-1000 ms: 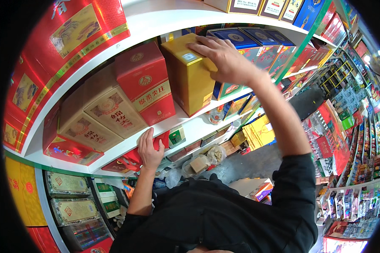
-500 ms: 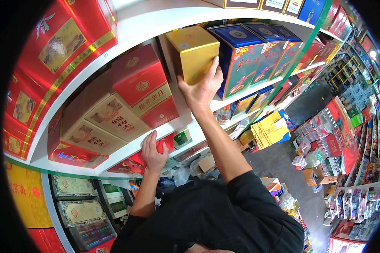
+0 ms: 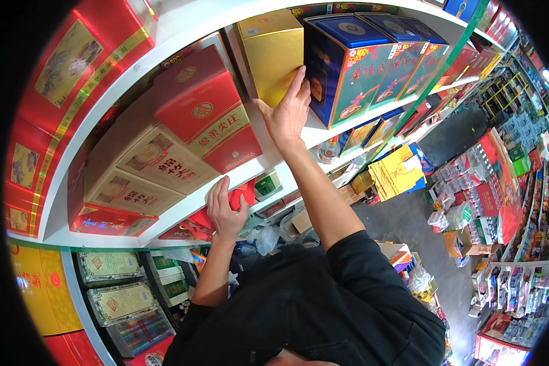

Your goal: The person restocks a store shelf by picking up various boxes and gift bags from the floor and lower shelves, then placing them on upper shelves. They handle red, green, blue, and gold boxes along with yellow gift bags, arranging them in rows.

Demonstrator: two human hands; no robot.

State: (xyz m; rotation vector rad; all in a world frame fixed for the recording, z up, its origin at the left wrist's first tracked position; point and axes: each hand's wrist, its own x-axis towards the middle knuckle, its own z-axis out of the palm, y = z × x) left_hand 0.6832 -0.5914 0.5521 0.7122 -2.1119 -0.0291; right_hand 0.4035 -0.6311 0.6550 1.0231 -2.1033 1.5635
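A tall gold box stands on the white shelf, between red boxes and blue-green boxes. My right hand is at its front, fingers stretched against its right side and thumb apart at the lower left. Lower down, my left hand is at the shelf's front edge, fingers bent, with a red cloth between thumb and fingers. To the left of the gold box are a red and cream box and cream boxes. A blue-green box heads the row on the right.
Large red boxes fill the upper left shelf. A glass edge runs down the right side of this shelf. A small bottle stands on the shelf below. On the floor at right are bagged goods and a cardboard box.
The gold box has moved deeper into the shelf, with my right hand following at its front. The view has shifted slightly. My left hand stays at the shelf edge.
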